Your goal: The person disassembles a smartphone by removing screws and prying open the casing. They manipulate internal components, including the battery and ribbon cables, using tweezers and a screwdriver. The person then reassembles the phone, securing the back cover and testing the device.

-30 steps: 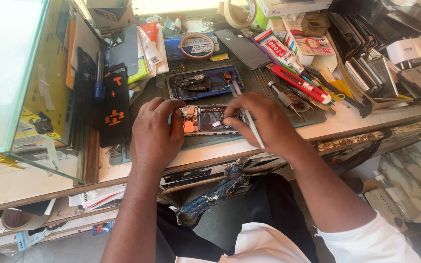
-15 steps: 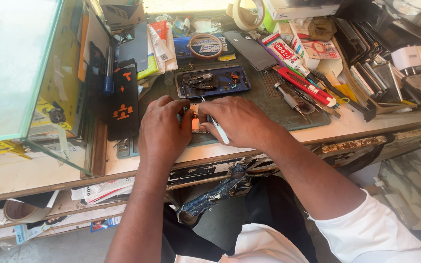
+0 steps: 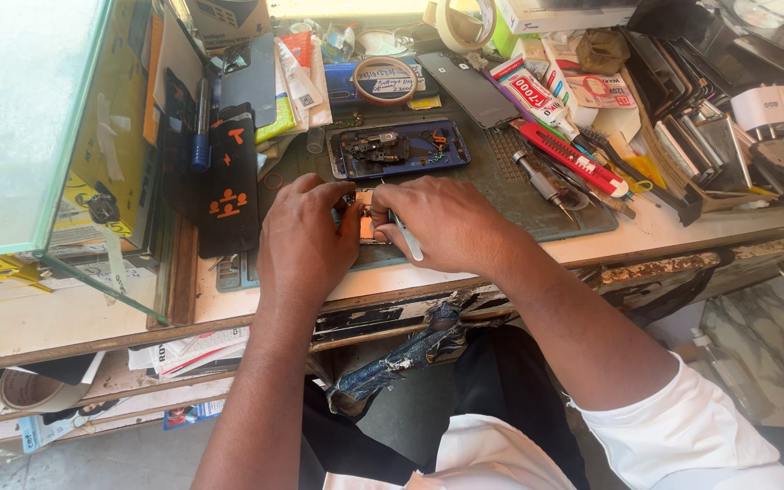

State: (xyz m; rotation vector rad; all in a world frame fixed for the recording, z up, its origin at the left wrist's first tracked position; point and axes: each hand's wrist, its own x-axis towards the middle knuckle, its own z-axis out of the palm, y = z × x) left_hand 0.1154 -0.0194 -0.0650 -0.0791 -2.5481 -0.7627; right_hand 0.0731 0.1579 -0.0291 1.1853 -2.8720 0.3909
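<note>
1. the left hand (image 3: 306, 240) lies on the green mat (image 3: 519, 195) near the front edge of the tabletop (image 3: 673, 238), its fingers curled down onto the left end of an opened phone (image 3: 367, 222)
2. the right hand (image 3: 446, 222) sits just beside it on the right, fingertips touching the same phone; thumb and forefinger are pinched on slim metal tweezers (image 3: 407, 243), whose free end sticks out toward the person
3. the phone lies flat on the mat between the two hands, mostly hidden by them; only a small strip with orange and metal parts shows in the gap
4. just behind the hands, a blue tray (image 3: 399, 148) lies on the mat with small dark parts in it
5. behind the tray sits a roll of tape (image 3: 386, 80), and to its right a dark phone panel (image 3: 469, 86) lies at a slant
6. right of the hands, on the mat, lie a screwdriver (image 3: 542, 181) and a red cutter knife (image 3: 569, 156), well apart from the phone
7. left of the left hand a black panel with orange marks (image 3: 229, 186) leans against a glass case (image 3: 29, 118)
8. a rag-wrapped bar (image 3: 401, 358) juts out below the tabletop edge, above the person's lap
</note>
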